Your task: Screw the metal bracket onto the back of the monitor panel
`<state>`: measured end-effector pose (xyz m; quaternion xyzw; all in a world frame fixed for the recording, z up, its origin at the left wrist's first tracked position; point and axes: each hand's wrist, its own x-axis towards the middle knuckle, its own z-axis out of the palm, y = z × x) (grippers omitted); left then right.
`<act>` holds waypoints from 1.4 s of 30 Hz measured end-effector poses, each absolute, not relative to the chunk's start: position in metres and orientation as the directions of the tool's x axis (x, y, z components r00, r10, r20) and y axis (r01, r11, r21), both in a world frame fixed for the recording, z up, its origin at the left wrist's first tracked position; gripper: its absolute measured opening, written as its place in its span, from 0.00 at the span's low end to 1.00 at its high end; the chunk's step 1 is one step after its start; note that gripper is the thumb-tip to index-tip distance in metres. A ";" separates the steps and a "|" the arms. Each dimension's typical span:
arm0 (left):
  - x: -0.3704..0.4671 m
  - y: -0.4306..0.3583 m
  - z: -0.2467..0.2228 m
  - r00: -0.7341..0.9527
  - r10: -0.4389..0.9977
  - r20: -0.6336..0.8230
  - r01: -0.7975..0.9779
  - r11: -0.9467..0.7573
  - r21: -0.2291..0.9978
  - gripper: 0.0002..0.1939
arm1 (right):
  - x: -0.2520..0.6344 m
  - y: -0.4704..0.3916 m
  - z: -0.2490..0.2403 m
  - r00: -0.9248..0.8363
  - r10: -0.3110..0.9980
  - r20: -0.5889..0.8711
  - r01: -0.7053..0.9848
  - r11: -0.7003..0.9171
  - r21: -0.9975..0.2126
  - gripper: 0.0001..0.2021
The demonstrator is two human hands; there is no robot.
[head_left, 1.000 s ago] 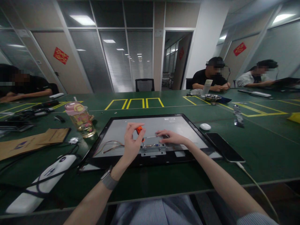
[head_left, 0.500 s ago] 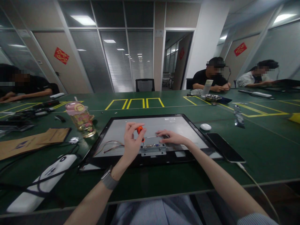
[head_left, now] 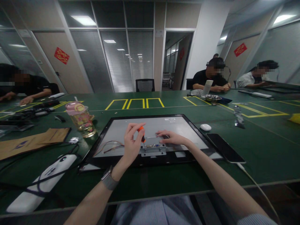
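Note:
My left hand (head_left: pixel 132 140) is closed around the orange and black handle of a screwdriver (head_left: pixel 142 132). Its shaft points down at the left end of a silver metal bracket (head_left: pixel 153 152) with video ports along it; the exact contact of the tip is too small to make out. My right hand (head_left: pixel 172 137) lies with fingers stretched out over the right end of the bracket and the part behind it. Beneath both hands a display panel (head_left: pixel 187 134) lies flat, grey back up, in a black frame. Thin wires (head_left: pixel 110 145) run across it left of my left hand.
On the left are a pink-lidded bottle (head_left: pixel 81 120), a paper bag (head_left: pixel 35 142) and a white power strip (head_left: pixel 42 184) with black cables. A phone (head_left: pixel 225 148) on a cable and a white earbud case (head_left: pixel 205 127) lie right. Other people sit across the green table (head_left: pixel 150 176).
The screwdriver handle has turned slightly in my left fingers, while my right hand stays put. At far left a person's hand has shifted; at far right a person's dark panel has tilted.

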<state>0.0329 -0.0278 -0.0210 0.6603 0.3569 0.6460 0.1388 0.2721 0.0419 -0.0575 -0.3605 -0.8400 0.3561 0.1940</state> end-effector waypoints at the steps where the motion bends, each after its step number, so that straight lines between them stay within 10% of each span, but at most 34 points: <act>1: 0.033 -0.028 -0.021 -0.088 0.655 0.751 0.289 -0.704 0.648 0.12 | 0.272 0.042 -0.058 -0.665 0.743 0.071 0.467 0.489 -0.737 0.26; 13: 0.036 -0.030 -0.019 -0.060 0.750 0.659 0.078 -0.654 0.752 0.14 | 0.273 0.042 -0.057 -0.672 0.738 0.064 0.462 0.485 -0.743 0.25; 42: 0.034 -0.026 -0.020 -0.052 0.704 0.708 0.219 -0.684 0.696 0.12 | 0.273 0.043 -0.058 -0.670 0.739 0.069 0.455 0.483 -0.748 0.26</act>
